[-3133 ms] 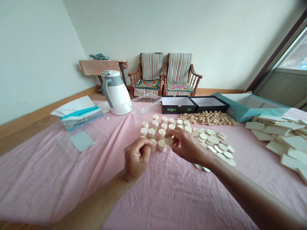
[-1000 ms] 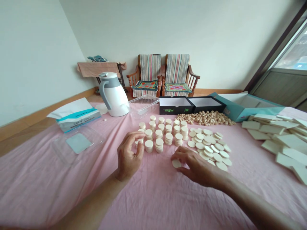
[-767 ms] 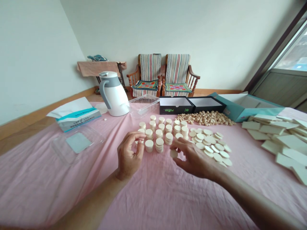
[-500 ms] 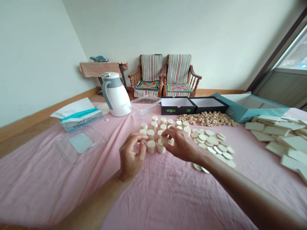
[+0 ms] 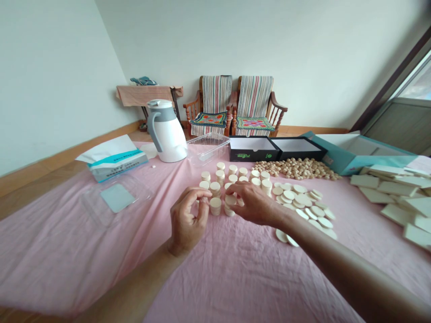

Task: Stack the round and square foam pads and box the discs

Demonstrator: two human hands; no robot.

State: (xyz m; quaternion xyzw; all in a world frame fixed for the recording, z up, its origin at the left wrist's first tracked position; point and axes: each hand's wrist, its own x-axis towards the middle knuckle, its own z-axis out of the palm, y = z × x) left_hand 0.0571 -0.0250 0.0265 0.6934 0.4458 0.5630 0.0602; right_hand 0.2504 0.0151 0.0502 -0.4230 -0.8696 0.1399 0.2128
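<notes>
My right hand (image 5: 254,202) pinches a round pale wooden disc (image 5: 230,199) between thumb and fingers, right over a short stack of discs (image 5: 230,211) at the front of the group. Whether the disc touches the stack, I cannot tell. My left hand (image 5: 189,220) is at the group's left front, fingers curled, with a small gap between thumb and index tip and nothing visible held there. Another front stack (image 5: 216,206) stands between the hands. Several more disc stacks (image 5: 220,172) rise behind, partly hidden by my fingers.
Loose discs (image 5: 316,211) lie right of the stacks, with small wooden beads (image 5: 299,168) behind them. Square wooden tiles (image 5: 400,190) are heaped far right. Black boxes (image 5: 252,149), a teal box (image 5: 350,157), a white jug (image 5: 168,139), a tissue pack (image 5: 116,163) and clear plastic trays (image 5: 208,150) surround the pink cloth (image 5: 215,278).
My right hand has brought the disc slightly lower, over the front stack. My left hand has stayed nearly in place. The whole view has shifted a little.
</notes>
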